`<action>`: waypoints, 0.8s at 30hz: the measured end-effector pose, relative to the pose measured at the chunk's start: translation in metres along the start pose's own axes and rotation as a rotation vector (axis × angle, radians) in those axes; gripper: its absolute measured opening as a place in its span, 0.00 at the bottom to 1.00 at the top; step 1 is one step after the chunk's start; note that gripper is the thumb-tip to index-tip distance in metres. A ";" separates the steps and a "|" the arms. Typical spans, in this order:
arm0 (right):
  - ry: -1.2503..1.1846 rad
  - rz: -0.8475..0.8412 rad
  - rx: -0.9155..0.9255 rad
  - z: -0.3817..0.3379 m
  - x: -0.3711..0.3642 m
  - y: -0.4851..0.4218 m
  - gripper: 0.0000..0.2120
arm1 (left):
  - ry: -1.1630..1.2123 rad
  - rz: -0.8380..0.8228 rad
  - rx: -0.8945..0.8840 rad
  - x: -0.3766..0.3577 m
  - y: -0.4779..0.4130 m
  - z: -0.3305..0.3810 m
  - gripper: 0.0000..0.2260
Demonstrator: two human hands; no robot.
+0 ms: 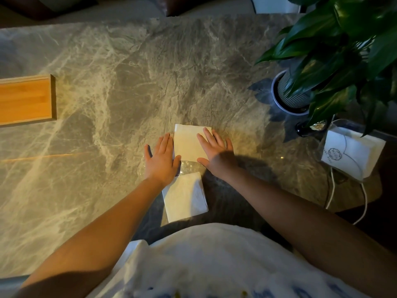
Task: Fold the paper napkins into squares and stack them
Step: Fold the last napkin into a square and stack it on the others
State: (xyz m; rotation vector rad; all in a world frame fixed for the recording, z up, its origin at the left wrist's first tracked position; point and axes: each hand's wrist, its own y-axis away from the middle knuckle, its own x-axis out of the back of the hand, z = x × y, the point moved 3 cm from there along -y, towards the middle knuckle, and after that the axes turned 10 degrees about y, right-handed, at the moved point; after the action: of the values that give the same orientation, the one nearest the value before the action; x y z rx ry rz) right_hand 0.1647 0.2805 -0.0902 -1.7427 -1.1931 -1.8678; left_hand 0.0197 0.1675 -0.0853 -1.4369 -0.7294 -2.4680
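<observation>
Nearest the person, just past the white shirt [206,261], a white napkin pack [185,196] in clear wrapping lies flat on the grey marble table [103,82], a little left of centre between the two forearms. Just beyond it, crinkled clear plastic [189,165] lies between the wrists. Farther on, a folded napkin [188,144], roughly square, lies flat on the table. The left hand [161,161] is spread flat with fingers extended, palm down, its fingers along the napkin's left edge; it grips nothing. The right hand [216,150] is likewise open and flat, its fingers pressing on the napkin's right part, holding nothing. To the right, near the table edge, stands a clear napkin holder [352,153] with white napkins inside. Beyond that a green plant [335,50] sits in a ribbed pot [287,95]. At the far left lies a wooden tray [25,100].
</observation>
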 end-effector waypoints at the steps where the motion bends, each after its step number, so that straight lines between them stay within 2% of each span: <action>1: -0.005 0.000 -0.001 0.000 0.000 0.000 0.35 | 0.050 0.042 0.021 0.003 0.001 0.003 0.27; 4: -0.011 0.000 -0.010 -0.001 0.000 0.001 0.35 | 0.206 0.133 0.069 0.010 0.003 0.016 0.24; 9: 0.030 -0.015 -0.041 -0.002 0.000 -0.001 0.35 | 0.475 0.071 0.286 0.016 -0.007 0.022 0.18; 12: 0.025 -0.035 -0.048 -0.003 0.000 -0.002 0.36 | 0.611 0.059 0.406 0.016 -0.011 0.016 0.20; 15: 0.037 -0.051 -0.057 -0.003 0.000 -0.003 0.36 | 0.692 0.021 0.459 0.017 -0.015 0.012 0.19; 20: 0.049 -0.060 -0.055 -0.003 -0.003 -0.004 0.36 | 0.732 -0.021 0.498 0.017 -0.024 0.009 0.05; 24: 0.051 -0.030 -0.043 -0.001 -0.005 0.000 0.36 | 0.851 -0.007 0.490 0.014 -0.028 0.013 0.06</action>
State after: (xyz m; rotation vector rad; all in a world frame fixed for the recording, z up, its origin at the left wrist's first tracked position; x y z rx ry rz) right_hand 0.1650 0.2783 -0.0949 -1.6972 -1.1746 -1.9567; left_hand 0.0110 0.1994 -0.0765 -0.1699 -0.9972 -2.3269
